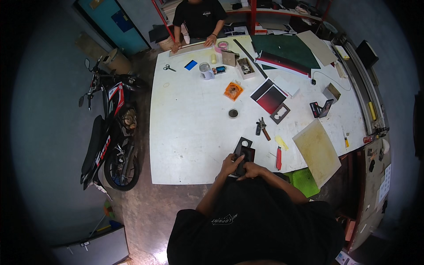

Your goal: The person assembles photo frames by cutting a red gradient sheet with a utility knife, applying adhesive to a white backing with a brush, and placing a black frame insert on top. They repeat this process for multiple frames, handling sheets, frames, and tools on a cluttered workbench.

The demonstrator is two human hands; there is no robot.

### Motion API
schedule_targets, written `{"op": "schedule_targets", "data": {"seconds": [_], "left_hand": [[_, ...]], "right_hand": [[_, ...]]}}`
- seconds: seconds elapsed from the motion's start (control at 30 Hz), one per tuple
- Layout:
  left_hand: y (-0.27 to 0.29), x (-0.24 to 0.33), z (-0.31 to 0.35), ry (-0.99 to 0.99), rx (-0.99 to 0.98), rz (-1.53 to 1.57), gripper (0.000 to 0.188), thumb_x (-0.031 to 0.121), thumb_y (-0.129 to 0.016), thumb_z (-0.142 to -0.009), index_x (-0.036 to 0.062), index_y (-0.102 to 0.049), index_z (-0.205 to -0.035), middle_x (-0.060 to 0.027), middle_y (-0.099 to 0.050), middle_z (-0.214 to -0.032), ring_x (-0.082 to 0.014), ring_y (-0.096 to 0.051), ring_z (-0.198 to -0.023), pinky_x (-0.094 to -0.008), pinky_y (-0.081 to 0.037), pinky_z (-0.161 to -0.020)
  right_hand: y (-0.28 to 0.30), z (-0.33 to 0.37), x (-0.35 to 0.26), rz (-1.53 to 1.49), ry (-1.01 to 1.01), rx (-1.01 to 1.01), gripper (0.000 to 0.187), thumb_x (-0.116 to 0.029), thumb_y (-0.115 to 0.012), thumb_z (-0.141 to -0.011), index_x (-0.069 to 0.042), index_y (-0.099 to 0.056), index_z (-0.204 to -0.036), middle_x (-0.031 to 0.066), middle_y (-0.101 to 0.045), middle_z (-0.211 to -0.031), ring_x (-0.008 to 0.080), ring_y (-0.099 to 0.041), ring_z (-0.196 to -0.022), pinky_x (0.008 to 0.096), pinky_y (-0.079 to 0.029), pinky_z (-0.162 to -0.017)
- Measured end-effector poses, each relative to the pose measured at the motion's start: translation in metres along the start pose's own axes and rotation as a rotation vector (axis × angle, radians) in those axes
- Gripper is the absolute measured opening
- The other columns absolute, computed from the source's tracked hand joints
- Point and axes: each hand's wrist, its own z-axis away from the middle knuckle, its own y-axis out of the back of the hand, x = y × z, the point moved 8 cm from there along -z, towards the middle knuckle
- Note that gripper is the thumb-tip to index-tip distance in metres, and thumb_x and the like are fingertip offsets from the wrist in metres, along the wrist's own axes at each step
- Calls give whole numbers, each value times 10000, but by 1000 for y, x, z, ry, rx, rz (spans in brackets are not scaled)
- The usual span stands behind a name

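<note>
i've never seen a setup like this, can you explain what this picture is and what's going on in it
There's no machine here, just a person's two bare hands. The single picture comes from a wide camera worn on their head, looking down, so straight edges bend toward the dark rim. Its left is the wearer's left.

The left hand holds a dark panel with a round hole, and the right hand is at its near end.

On the white table lie scissors, a mug, an orange packet, keys and a red cutter, among other things. Across it stands another person.
</note>
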Motion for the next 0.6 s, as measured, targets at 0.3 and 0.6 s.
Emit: {"op": "schedule_targets", "data": {"seconds": [0.3, 0.6], "left_hand": [[1, -1, -1, 14, 20, -19, 766, 612, -676, -804, -77, -615, -1131, -176, -677, -969, -243, -645, -882, -339, -515, -775], [0, -7, -4, 51, 5, -18, 761, 620, -645, -829, -75, -606, -1135, -186, -673, -984, -242, -643, -894, -339, -513, -780]], "right_hand": [[0, -3, 3, 43, -11, 7, 636, -584, -821, -661, 19, -622, -633, 96, -601, -543, 216, -616, -496, 334, -472, -495], [0, -4, 6, 56, -12, 10, 658, -623, -791, -677, 9, -620, -613, 96, -602, -541, 215, -620, -487, 327, -489, -498]]}}
